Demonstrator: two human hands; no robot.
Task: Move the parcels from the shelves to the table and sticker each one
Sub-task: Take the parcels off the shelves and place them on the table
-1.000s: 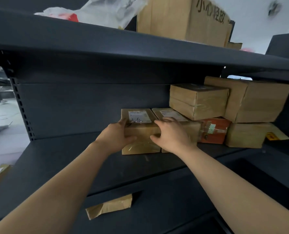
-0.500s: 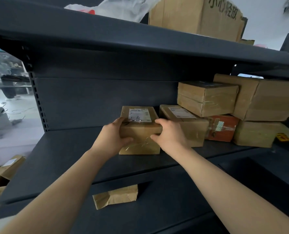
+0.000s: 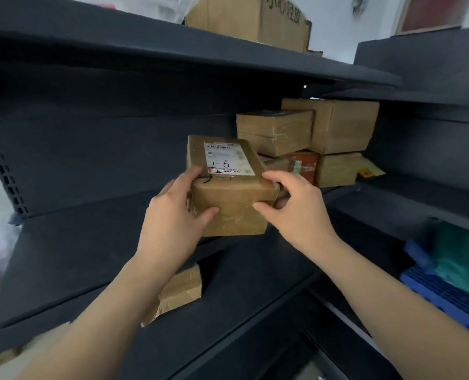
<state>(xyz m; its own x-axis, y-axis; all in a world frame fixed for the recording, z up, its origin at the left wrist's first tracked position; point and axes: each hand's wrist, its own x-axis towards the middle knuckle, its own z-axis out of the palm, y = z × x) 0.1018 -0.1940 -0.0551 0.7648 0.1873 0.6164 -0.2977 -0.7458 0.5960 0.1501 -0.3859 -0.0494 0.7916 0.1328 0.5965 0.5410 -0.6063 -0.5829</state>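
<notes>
A brown cardboard parcel (image 3: 229, 187) with a white label marked "1-6" is held above the dark middle shelf (image 3: 77, 242). My left hand (image 3: 173, 218) grips its left side, thumb across the front face. My right hand (image 3: 296, 207) grips its right front corner, thumb on the front. Behind it, at the right end of the shelf, several more brown parcels (image 3: 310, 130) are stacked, with a red box (image 3: 304, 164) under them. The parcel that stood beside the held one is mostly hidden behind it.
On the shelf below lies a crumpled brown parcel (image 3: 181, 292). The top shelf carries a large cardboard box (image 3: 255, 20) and a plastic bag. A blue crate (image 3: 447, 297) and green bag sit lower right. The perforated shelf upright (image 3: 3, 171) stands at left.
Both hands have lifted the labelled parcel off the shelf and drawn it toward me, away from its neighbour. The view has swung to the right.
</notes>
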